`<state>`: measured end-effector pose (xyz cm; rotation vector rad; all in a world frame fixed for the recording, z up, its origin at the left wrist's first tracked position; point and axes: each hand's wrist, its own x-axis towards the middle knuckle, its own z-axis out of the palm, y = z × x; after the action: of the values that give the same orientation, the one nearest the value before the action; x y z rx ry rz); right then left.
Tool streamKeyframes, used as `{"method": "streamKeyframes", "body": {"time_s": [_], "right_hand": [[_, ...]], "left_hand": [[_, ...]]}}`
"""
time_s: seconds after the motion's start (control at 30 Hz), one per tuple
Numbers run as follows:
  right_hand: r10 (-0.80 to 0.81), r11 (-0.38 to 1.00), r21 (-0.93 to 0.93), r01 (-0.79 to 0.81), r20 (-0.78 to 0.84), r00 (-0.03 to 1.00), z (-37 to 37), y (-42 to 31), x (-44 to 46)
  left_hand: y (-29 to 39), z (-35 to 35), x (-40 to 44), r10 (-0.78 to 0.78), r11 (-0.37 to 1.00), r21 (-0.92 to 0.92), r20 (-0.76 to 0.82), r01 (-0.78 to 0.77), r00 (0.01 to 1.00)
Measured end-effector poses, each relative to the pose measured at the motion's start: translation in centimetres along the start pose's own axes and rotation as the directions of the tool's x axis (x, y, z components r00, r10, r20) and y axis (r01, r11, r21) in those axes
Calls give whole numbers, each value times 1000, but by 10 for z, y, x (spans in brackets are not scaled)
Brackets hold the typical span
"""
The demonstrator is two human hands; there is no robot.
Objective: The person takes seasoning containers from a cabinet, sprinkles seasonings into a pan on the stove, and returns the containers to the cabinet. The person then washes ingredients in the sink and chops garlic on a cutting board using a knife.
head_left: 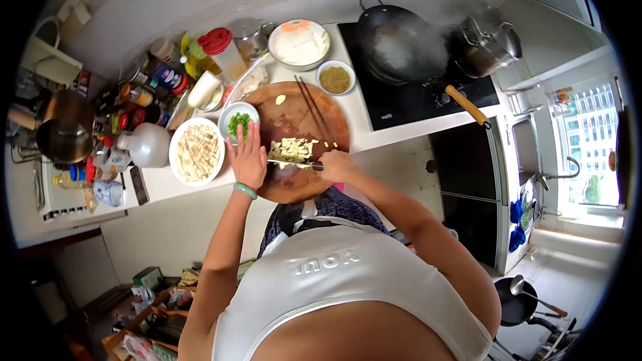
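Observation:
My right hand point(336, 166) grips the handle of a knife point(293, 163), whose blade lies along the near side of a pile of chopped pale-yellow pieces point(291, 150). The pile sits on a round wooden cutting board point(281, 189). My left hand point(249, 160), fingers stretched out, is at the board's left edge. Its fingertips reach over the near rim of a small bowl point(225, 117) holding chopped green herbs point(238, 122); whether they press on it I cannot tell. A pair of dark chopsticks point(311, 108) and one pale slice point(280, 99) lie on the board's far part.
Left of the board stands a white bowl of pale shreds point(197, 150). Behind are a bowl of brownish food point(334, 79) and a larger patterned bowl point(299, 43). A steaming wok point(401, 47) and a steel pot point(485, 43) occupy the black stove point(394, 107). Bottles crowd the left counter.

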<state>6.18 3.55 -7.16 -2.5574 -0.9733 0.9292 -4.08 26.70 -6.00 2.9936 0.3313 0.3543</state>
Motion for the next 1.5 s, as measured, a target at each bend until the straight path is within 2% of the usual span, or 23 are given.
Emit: {"method": "streamKeyframes", "body": {"time_s": [0.17, 0.23, 0.27, 0.33, 0.37, 0.43, 0.6, 0.7, 0.8, 0.9, 1.0, 1.17, 1.4, 1.5], "right_hand": [[-65, 996, 50, 68, -70, 995, -18, -1, -24], [97, 994, 65, -92, -95, 991, -21, 2, -26], [90, 994, 66, -85, -84, 992, -23, 2, -26], [195, 969, 172, -175, -104, 975, -28, 2, -20], [195, 972, 154, -176, -118, 974, -21, 7, -14], [218, 965, 167, -202, -82, 973, -28, 0, -19], [288, 927, 254, -276, -10, 958, -39, -17, -28], [291, 931, 252, -264, -76, 954, -33, -16, -23], [322, 921, 248, -299, -58, 945, -13, -3, -12], [326, 925, 245, -291, -120, 938, -2, 1, -12], [364, 900, 283, -331, -72, 929, -9, -4, -17], [286, 919, 306, -247, -90, 954, -7, -7, -17], [271, 908, 341, -245, -32, 962, -9, -8, -21], [278, 915, 321, -244, -64, 959, -5, -9, -20]], "left_hand": [[15, -22, 12, 46, 999, -20, 13, -46, 999], [19, -26, 30, 96, 993, -69, -13, -97, 995], [19, -21, 40, 118, 991, -65, -29, -120, 993], [15, -8, 56, 171, 984, -56, -10, -171, 985], [12, -1, 61, 167, 985, -50, -6, -167, 986], [9, 11, 68, 268, 962, -65, 18, -266, 963], [8, 11, 86, 304, 952, -47, 24, -303, 952], [3, 24, 93, 374, 926, -84, 78, -368, 924], [4, 31, 92, 378, 925, -86, 102, -370, 920], [13, 29, 94, 375, 927, -61, 104, -370, 921], [13, 28, 97, 395, 918, -78, 78, -390, 915], [9, 12, 97, 370, 929, -30, 32, -369, 929], [7, 6, 87, 389, 921, -17, 52, -389, 920], [5, 5, 87, 372, 928, 2, 64, -373, 926]]}}
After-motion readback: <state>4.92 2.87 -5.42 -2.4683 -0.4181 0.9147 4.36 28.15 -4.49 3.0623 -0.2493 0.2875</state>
